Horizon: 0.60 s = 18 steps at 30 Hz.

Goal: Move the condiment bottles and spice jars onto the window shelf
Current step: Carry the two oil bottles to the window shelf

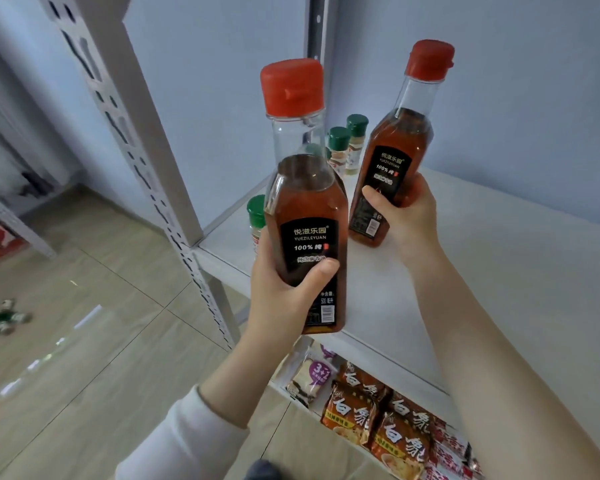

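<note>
Both hands are clamped on bottles of reddish-brown liquid with red caps and black labels. The left hand (284, 289) grips the left bottle (305, 209) around its lower half, thumb across the label, and holds it in the air at the near left corner of the white shelf (499, 271). The bottle stands nearly upright. The right hand (406, 216) wraps the lower part of the right bottle (392, 157), which leans to the right, farther in over the shelf. Whether its base touches the shelf cannot be told. The two bottles are near each other but apart.

Two green-capped jars (347, 143) stand upright, side by side, at the far left of the shelf, showing between the bottles. A near jar (256, 216), also green-capped, stands by the shelf's left edge, partly hidden behind the left bottle and hand.

A slotted white post (146, 161) rises at the shelf's left corner. Below the shelf lie noodle packets (378, 420). On the tiled floor (101, 237), far left, lies a blurred cluster of small jars (0, 322).
</note>
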Tool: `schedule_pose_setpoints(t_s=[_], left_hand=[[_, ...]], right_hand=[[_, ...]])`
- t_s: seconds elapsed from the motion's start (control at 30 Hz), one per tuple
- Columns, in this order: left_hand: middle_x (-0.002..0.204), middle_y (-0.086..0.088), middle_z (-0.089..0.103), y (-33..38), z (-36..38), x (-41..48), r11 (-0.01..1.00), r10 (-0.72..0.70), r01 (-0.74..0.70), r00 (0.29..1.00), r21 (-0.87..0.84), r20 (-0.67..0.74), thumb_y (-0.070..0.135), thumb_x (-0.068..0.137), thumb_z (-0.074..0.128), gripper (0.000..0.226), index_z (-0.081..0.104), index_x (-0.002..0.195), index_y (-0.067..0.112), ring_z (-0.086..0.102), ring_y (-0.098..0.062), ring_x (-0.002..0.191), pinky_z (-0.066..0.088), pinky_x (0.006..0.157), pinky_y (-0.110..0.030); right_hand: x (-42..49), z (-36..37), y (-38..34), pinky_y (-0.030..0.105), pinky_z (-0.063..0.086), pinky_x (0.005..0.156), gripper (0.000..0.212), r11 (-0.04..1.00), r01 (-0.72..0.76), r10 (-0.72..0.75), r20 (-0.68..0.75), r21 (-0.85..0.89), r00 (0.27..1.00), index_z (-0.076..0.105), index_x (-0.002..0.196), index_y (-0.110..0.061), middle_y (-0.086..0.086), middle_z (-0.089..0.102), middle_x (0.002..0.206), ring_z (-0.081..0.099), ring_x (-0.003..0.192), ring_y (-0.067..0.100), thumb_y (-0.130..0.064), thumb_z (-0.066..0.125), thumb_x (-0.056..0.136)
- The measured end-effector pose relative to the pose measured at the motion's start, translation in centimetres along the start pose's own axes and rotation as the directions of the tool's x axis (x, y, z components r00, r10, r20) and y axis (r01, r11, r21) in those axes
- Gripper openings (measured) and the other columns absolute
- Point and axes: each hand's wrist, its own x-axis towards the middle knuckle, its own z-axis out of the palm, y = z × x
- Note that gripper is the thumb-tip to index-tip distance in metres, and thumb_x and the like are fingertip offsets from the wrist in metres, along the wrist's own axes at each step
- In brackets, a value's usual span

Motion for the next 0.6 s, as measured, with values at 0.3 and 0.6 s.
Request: schedule_pose_setpoints(t_s=[0.3,0.6], left_hand=[[0.090,0.008,0.062,2.4,-4.0,-2.1,0.997,0.069,-0.071,0.991,-0.017,-0.113,0.049,0.053,0.061,0.069,0.050,0.110,0.012,0.064,-0.006,0.083,0.052,0.068,-0.019],[0.078,0.014,0.063,4.5,-16.6,-3.1,0.991,0.134,-0.136,0.953,0.012,-0.272,0.045,0.056,0.060,0.042,0.052,0.092,0.027,0.064,0.001,0.074,0.049,0.060,-0.012]], right_hand=[[-6.6,0.2,-5.6,0.028,0.054,0.073,0.025,0.985,-0.005,-0.032,0.210,0.173,0.977,0.061,0.093,-0.028,-0.013,0.071,0.083,0.069,0.083,0.009,-0.015,0.072,0.075],[-14.8,11.9,-8.5,0.026,0.055,0.071,0.078,0.976,-0.113,-0.015,0.569,0.189,0.822,0.057,0.105,-0.025,-0.005,0.072,0.092,0.070,0.088,0.015,-0.063,0.081,0.042]])
